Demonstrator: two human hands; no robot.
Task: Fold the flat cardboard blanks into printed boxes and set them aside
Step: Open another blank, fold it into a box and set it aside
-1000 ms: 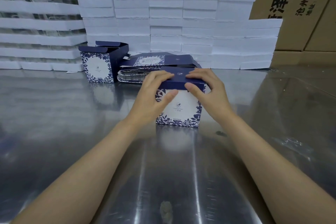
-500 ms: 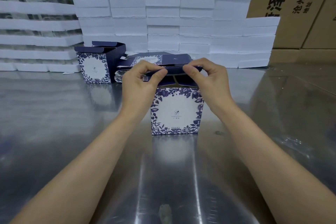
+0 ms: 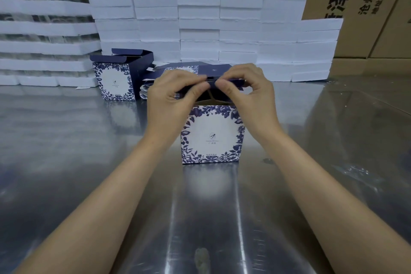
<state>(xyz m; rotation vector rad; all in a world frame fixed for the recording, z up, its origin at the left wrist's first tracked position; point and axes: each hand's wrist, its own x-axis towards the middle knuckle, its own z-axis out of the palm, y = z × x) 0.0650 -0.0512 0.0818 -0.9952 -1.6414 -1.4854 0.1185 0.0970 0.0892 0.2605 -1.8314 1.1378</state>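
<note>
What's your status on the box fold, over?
Left hand, right hand pinching top flap. Printed box upright, top open. Nothing obstructing.

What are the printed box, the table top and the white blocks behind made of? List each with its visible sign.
Printed box: thin cardboard, matte white and navy print; a raw brown inside shows at the open top.
Table top: likely stainless steel; brushed, silvery, with blurred reflections.
White blocks: probably foam such as polystyrene; chalky white with rough, crumbly edges.
</note>
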